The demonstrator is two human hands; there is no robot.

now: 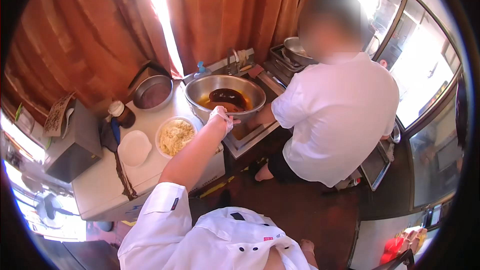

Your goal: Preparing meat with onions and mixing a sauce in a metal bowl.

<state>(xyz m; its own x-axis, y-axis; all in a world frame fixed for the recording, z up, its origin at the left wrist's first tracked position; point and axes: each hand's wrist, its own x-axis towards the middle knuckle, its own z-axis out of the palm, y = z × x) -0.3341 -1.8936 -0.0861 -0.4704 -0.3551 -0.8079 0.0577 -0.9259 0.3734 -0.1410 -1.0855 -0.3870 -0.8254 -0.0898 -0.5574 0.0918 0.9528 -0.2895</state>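
Note:
A large metal mixing bowl (191, 99) sits tilted over the corner of the counter and the sink. Inside lie a dark brown glossy mass (227, 97) and yellow-orange liquid. My left hand (222, 117), in a clear glove, grips the bowl's near rim. To the left of my forearm stands a white bowl of pale yellow crumbly food (177, 137). My right hand (307, 246) hangs low beside my white jacket, partly hidden; its fingers and anything in them cannot be made out.
A co-worker (337, 116) in a white shirt stands at the sink (240, 152), one arm beside the bowl. On the counter (93, 195) are a round metal pan (153, 93), a white dish (134, 148) and a jar (125, 116). A grey box (73, 146) stands at its left.

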